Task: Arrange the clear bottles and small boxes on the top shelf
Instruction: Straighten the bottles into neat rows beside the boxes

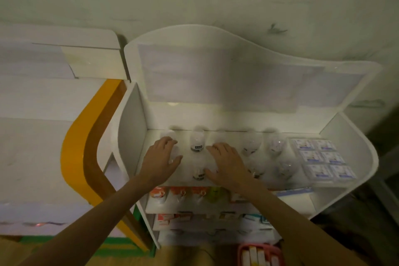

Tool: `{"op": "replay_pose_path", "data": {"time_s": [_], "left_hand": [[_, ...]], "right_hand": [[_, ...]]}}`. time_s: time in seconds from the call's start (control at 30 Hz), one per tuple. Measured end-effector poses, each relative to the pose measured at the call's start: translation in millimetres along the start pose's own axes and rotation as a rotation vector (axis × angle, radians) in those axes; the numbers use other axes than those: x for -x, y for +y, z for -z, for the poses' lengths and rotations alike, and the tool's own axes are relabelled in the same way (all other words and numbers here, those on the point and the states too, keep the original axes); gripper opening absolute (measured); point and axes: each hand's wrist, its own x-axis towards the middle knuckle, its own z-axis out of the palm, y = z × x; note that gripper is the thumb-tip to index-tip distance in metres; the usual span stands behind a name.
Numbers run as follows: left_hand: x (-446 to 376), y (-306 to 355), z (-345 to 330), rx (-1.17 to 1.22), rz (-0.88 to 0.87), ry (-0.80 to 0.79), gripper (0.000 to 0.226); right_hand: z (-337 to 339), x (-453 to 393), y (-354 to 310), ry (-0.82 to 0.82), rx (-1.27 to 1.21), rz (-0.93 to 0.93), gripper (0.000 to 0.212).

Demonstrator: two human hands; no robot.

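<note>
1. Between the two hands, two clear bottles [197, 141] are standing one behind the other on the top shelf [364, 157].
2. The left hand [160, 156] is curling around a clear bottle at the shelf's left end.
3. The right hand [226, 162] is lying over another bottle, its grip unclear.
4. Right of the right hand, more bottles are standing, then small boxes [322, 158] are sitting in a block.
</note>
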Motion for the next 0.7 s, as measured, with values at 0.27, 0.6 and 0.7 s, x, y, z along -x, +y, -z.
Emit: {"op": "replay_pose_path", "data": {"time_s": [0.27,0.6,0.7], "left_hand": [[5.5,-24.7,-5.6,0.107,-0.036,-0.079,0.059],[2.2,-38.6,-4.0,0.388,0.11,-0.059,0.072],[-3.0,-37.6,-1.4,0.549,0.225,-0.002,0.066]], "right_hand": [[-13.3,-15.0,-28.9,-0.002,-0.095,-0.002,0.074],[-27.7,-29.0,-43.6,-0.008,-0.068,-0.046,0.07],[-26.1,-32.7,-47.0,-0.005,-0.103,-0.085,0.069]]}}
